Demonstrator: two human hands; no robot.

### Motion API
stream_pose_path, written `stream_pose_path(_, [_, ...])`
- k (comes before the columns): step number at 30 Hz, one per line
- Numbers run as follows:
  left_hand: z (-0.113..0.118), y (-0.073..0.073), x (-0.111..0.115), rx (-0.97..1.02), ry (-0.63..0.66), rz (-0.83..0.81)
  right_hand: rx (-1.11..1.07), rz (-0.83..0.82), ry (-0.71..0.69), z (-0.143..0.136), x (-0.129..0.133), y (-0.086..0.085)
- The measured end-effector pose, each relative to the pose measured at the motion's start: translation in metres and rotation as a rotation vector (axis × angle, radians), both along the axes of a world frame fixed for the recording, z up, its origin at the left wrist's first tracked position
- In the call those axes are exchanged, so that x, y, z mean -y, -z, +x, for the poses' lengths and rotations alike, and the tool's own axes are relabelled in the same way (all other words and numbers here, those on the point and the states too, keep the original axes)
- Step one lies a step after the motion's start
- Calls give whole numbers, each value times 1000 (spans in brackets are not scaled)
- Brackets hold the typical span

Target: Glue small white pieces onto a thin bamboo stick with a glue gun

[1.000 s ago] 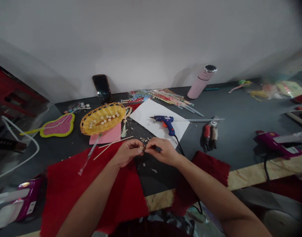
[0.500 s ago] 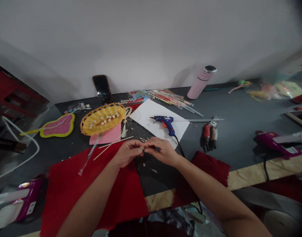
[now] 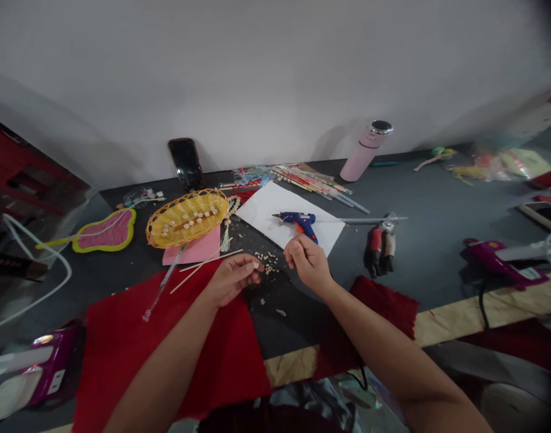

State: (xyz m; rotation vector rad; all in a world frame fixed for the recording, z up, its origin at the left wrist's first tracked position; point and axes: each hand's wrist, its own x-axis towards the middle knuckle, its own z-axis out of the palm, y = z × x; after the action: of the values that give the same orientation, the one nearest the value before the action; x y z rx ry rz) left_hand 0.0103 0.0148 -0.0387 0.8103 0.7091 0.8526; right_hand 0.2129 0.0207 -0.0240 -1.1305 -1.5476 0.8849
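Observation:
Between the thumb and fingers of my left hand (image 3: 232, 281) is a small pale bead-like piece (image 3: 256, 265). My right hand (image 3: 309, 266) is closed, fingers curled in, just in front of the blue glue gun (image 3: 303, 221); whatever it may hold is hidden. A scatter of tiny pale bits (image 3: 268, 262) lies on the dark table between the two hands. The glue gun rests on a white sheet (image 3: 262, 207), its lower handle partly behind my right hand. More small pale pieces sit inside the yellow woven basket (image 3: 154, 227), left of the sheet.
Thin sticks (image 3: 198, 273) and a red cloth (image 3: 167, 361) lie at the left. Pliers-like cutters (image 3: 382, 249) lie to the right. Behind stand a phone (image 3: 185, 163), a bundle of wrapped sticks (image 3: 309, 180) and a pink bottle (image 3: 364, 153). Purple glue guns (image 3: 505, 261) flank both sides.
My hands, together over the small piece before, have parted. The right hand has moved right and up towards the glue gun; the left stays nearly in place with the pale piece.

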Motion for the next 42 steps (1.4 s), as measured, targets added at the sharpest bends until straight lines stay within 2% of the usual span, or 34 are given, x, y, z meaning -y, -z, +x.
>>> stream_pose_path(3, [-1,2,-1,21,-24,5,-71,-12,48,0,-4,-2])
stream_pose_path(5, [-1,4,-2,42,-45,10,-42,0,23,-1,-4,-4])
stream_pose_path(10, [0,7,-3,53,-78,-1,155,195,-213,-12,4,-4])
stream_pose_path(12, [1,6,-3,31,-70,-9,209,274,-257,-16,7,-1])
stream_pose_path(17, [2,5,-2,-56,-26,-14,269,364,-240,-19,7,6])
stream_pose_path(23, [2,5,-2,-110,-18,-27,270,409,-287,-15,4,9])
stream_pose_path(27, [2,4,-1,-140,5,11,255,353,-357,-12,4,8])
stream_pose_path(31, [2,3,-1,-159,48,52,319,286,-358,-13,5,5])
stream_pose_path(36, [4,-1,0,-173,30,57,337,157,-212,-10,4,4])
stream_pose_path(39, [5,-2,0,-146,11,47,239,25,-114,-6,1,2])
stream_pose_path(42, [5,-2,0,-128,3,37,105,-37,-82,-5,0,0])
